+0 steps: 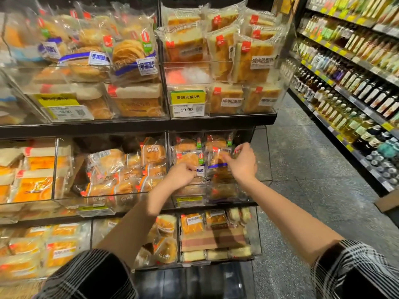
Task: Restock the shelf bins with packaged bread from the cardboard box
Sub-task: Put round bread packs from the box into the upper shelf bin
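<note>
Both hands are up at the middle shelf, inside the clear bin (216,190) at its right end. The left hand (182,174) pinches the edge of a bread packet (190,159) with a blue-and-white label. Just to its right, the right hand (243,161) has fingers curled on a second packet (218,162) with a blue band, the two packets touching. Left of the left hand, a neighbouring bin (112,201) is piled with rolls. Well off to the right of the right hand runs a shelf of bottles (354,87).
</note>
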`<state>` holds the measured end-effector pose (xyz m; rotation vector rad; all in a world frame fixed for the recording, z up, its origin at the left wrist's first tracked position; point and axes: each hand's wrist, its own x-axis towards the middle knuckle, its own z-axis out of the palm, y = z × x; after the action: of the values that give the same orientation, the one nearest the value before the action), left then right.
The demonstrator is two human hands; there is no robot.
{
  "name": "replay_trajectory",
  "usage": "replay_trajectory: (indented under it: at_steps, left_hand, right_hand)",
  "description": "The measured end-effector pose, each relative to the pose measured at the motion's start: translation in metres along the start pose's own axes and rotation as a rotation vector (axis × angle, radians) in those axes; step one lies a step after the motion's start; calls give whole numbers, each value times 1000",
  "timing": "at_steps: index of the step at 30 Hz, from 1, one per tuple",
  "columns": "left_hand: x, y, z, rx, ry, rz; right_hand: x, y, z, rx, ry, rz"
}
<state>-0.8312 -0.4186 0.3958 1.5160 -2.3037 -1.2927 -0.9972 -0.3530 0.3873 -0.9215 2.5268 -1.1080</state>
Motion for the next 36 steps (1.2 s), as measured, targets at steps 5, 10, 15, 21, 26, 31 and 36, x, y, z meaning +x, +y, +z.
replay_trajectory:
  at_steps: [5,10,15,21,26,31,36]
  left_hand:
    - [-31,-10,-14,-331,58,124]
    - [-72,-36,-25,-490,97,102]
    - [-116,-88,-36,-496,181,35]
    - [-191,-151,-64,-331,291,-42]
    - [-274,-201,-81,-424,417,-139]
    - [-363,-258,-87,-426,539,-253]
    - [-456,-325,-83,-510,751,-360]
  right_hand:
    - [-19,-11,-8,41,-286,-266]
    - [-47,-26,0,3,-533,-425]
    - [-76,-55,20,51,-706,-532]
    - [-131,-105,62,21,-832,-736]
    - [-206,-152,108,-17,-991,-894]
    - [-302,-186,152,-78,-1187,-1017]
    - [-410,-212,192,-149,-1314,-1134]
